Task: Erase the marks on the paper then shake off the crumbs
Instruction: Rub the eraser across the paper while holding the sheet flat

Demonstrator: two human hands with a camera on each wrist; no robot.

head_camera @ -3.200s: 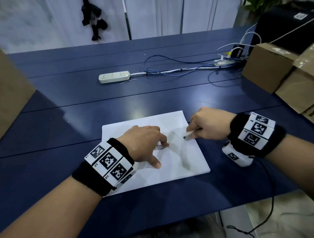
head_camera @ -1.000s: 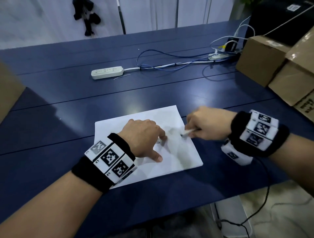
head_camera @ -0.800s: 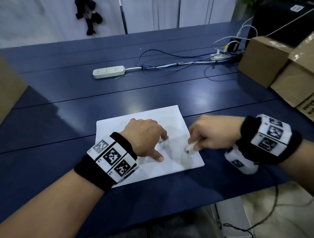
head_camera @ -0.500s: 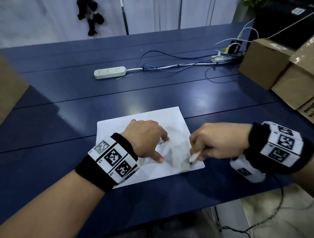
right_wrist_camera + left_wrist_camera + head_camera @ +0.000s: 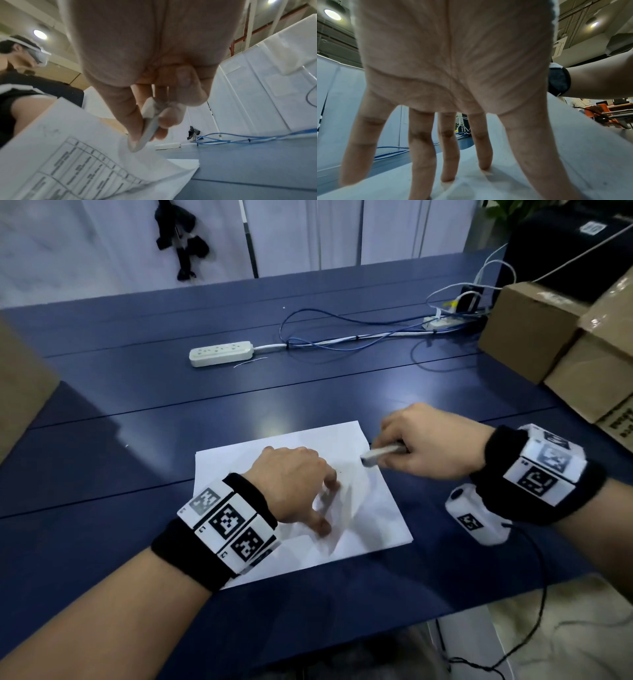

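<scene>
My left hand [image 5: 291, 481] stands on spread, straight fingers [image 5: 448, 155], whose tips press the white paper [image 5: 370, 508] flat against the blue desk [image 5: 137, 440]. The paper lies at the desk's near edge, its right part rumpled beside my left hand; in the right wrist view a printed table shows on the sheet [image 5: 82, 169]. My right hand [image 5: 428, 446] is curled, thumb and fingers pinching a slim white eraser [image 5: 378, 454], its tip at the paper's right edge near the far corner; whether the tip touches the sheet I cannot tell. Both wrists carry black bands with coded markers. Farther back on the desk lie a white power strip [image 5: 221, 354] and blue cables [image 5: 342, 337]. Cardboard boxes [image 5: 534, 333] stand at the right side.
</scene>
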